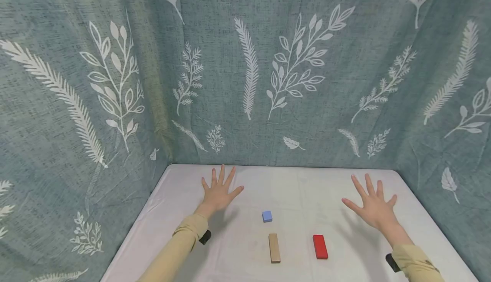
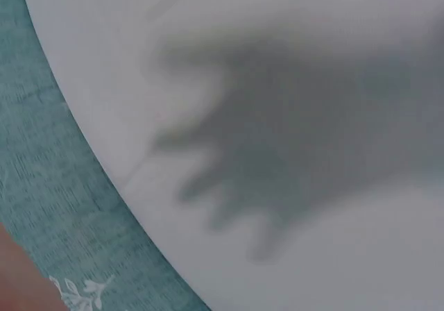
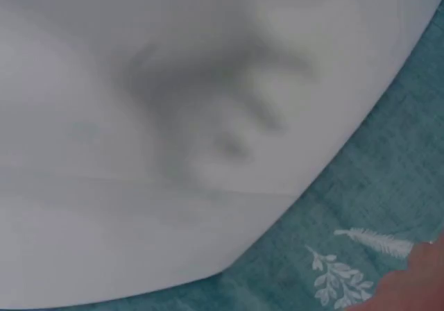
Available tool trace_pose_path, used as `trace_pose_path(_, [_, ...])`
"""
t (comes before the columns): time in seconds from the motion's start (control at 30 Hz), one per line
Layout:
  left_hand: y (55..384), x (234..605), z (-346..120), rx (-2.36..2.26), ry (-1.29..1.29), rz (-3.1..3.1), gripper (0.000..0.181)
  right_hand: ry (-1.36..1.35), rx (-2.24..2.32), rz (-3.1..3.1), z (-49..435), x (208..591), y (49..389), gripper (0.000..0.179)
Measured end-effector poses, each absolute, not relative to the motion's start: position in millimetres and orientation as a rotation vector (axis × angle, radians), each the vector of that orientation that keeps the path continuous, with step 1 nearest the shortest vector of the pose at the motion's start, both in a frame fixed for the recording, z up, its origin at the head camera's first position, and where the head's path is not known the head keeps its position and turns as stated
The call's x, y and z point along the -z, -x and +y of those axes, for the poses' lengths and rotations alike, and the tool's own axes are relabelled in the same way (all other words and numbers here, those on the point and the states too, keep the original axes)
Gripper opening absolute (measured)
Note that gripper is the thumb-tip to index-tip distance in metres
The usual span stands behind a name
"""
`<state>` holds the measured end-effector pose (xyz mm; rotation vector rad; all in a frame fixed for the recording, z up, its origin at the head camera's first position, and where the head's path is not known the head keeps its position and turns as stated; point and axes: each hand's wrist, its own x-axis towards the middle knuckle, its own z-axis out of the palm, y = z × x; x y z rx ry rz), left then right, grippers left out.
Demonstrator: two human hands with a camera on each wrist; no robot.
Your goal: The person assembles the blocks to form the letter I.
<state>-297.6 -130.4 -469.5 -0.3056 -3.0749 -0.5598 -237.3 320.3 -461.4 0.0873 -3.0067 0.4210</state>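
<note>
Ideally held level and touching nothing, the left hand (image 1: pixel 218 196) and right hand (image 1: pixel 374 208) hover with fingers spread above the white table (image 1: pixel 307 192), where the blue block (image 1: pixel 267 217), wooden block (image 1: pixel 274 248) and red block (image 1: pixel 320 246) lie apart, laterally between them.

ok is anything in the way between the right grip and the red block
Nothing visible is: in the head view, only the white table, with a soft shadow on it, shows between the right grip and the red block. The wooden block and blue block lie left of the red one.
</note>
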Motion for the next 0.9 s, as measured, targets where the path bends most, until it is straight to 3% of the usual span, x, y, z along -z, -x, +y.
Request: trace_pose_path(0.9, [272.6, 472.5, -96.3, 0.752, 0.604, -2.971, 0.076, -0.196, -0.575, -3.039, 288.0, 476.4, 214.8, 0.091])
